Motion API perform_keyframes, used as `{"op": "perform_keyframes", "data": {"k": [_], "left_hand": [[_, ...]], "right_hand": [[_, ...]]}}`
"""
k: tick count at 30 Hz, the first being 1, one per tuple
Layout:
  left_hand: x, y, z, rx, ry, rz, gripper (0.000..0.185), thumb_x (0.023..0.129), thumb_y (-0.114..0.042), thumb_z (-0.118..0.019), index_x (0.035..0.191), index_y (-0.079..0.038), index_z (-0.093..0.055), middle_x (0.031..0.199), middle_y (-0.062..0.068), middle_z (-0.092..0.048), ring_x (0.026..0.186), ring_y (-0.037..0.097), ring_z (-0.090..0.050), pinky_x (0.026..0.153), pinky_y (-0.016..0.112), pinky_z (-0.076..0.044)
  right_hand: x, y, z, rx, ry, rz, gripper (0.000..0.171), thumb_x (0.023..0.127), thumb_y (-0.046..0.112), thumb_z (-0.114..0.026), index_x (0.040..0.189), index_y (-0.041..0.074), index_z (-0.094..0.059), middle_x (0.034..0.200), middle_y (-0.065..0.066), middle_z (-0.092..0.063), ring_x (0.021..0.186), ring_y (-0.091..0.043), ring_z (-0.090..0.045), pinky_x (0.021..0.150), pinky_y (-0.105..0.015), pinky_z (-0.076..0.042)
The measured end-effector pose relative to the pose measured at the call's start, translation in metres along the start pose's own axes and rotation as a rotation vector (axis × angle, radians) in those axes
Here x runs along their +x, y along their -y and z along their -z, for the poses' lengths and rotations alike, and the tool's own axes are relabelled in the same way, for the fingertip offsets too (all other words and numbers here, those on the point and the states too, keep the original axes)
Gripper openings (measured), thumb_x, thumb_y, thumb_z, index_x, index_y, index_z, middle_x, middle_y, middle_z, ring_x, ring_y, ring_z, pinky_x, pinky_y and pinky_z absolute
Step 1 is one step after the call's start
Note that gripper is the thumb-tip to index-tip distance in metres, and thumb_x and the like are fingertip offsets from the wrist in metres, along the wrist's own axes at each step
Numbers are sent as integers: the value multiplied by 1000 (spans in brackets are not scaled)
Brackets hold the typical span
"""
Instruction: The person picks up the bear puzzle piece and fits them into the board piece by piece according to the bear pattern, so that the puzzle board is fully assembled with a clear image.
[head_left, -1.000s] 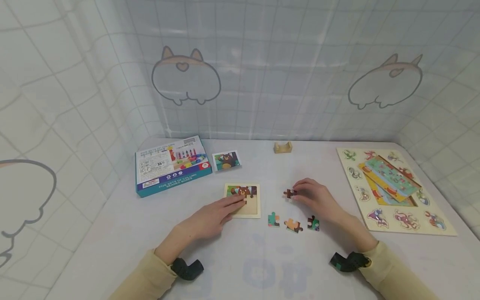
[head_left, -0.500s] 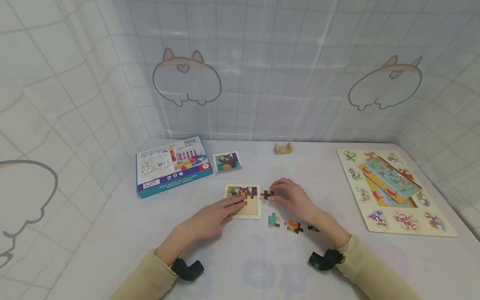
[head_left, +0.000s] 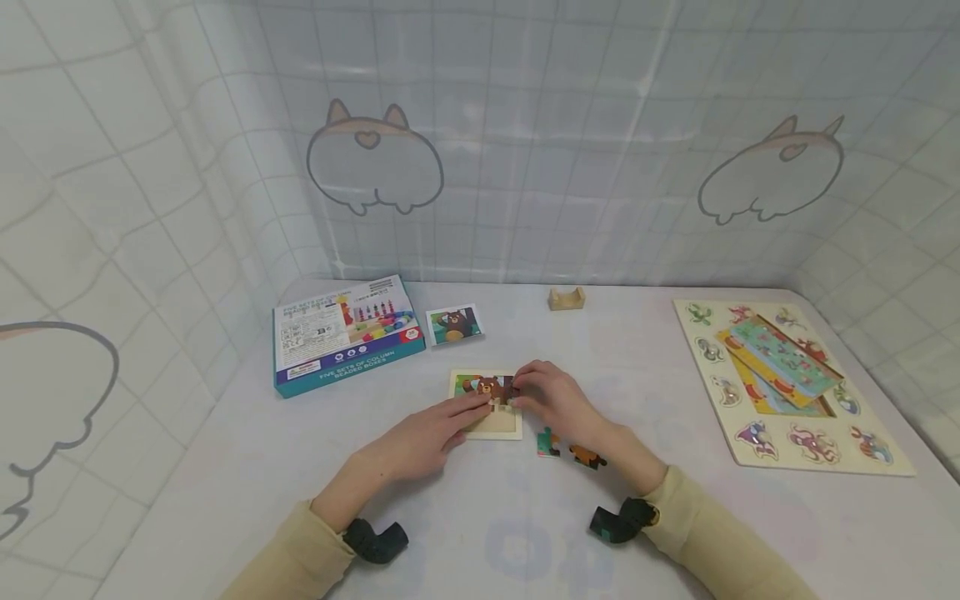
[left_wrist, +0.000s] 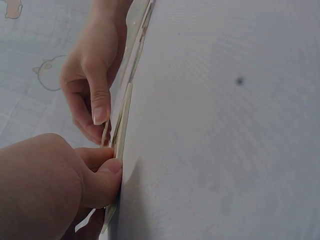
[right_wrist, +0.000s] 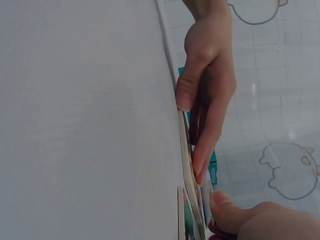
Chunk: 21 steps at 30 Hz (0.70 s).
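A small square wooden puzzle tray (head_left: 491, 429) lies mid-table, its upper part filled with bear-picture pieces. My left hand (head_left: 416, 437) holds the tray at its left side, thumb by the edge and fingers stretched over the top. Between thumb and fingers, my right hand (head_left: 562, 406) pinches a brown puzzle piece (left_wrist: 105, 134) at the tray's upper right; its fingers mostly cover the piece in the head view. Right of the tray lie a green-orange puzzle piece (head_left: 547, 442) and an orange-brown puzzle piece (head_left: 587, 456), partly shaded by the right arm.
Behind the tray stands a bear picture card (head_left: 454, 325), beside a blue-edged toy box (head_left: 348, 333). A small wooden holder (head_left: 567, 298) sits at the back. At right lies a large animal peg board (head_left: 705, 317) bearing colourful puzzle boards (head_left: 787, 354).
My right hand has carried the brown puzzle piece left, from open table to the tray's upper right. The right arm now hides a dark green loose piece. My left hand has stayed put.
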<state>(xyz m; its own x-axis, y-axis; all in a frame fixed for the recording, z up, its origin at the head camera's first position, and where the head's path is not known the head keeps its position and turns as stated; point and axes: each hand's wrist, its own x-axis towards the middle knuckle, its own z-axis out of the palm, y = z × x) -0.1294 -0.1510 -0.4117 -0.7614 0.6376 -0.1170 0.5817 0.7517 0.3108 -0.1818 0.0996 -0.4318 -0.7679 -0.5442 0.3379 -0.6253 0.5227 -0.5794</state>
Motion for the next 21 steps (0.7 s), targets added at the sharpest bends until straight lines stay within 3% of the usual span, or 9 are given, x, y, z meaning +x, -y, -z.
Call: {"op": "perform_keyframes", "data": {"k": [15, 21], "left_hand": [[1, -1, -1, 19, 0, -2, 54, 98, -19, -48, 149, -24, -28, 156, -8, -20, 141, 15, -23, 111, 39, -31], [1, -2, 0, -10, -3, 35, 56, 98, -21, -49, 149, -25, -26, 155, -6, -23, 140, 16, -26, 110, 40, -32]], "right_hand": [[0, -1, -6, -6, -6, 15, 20, 85, 19, -70, 102, 8, -68, 108, 2, -62, 105, -10, -54, 91, -32, -48], [-1, 0, -7, -5, -22, 43, 19, 84, 17, -71, 99, 6, -69, 108, -1, -62, 104, -12, -54, 88, -33, -50]]}}
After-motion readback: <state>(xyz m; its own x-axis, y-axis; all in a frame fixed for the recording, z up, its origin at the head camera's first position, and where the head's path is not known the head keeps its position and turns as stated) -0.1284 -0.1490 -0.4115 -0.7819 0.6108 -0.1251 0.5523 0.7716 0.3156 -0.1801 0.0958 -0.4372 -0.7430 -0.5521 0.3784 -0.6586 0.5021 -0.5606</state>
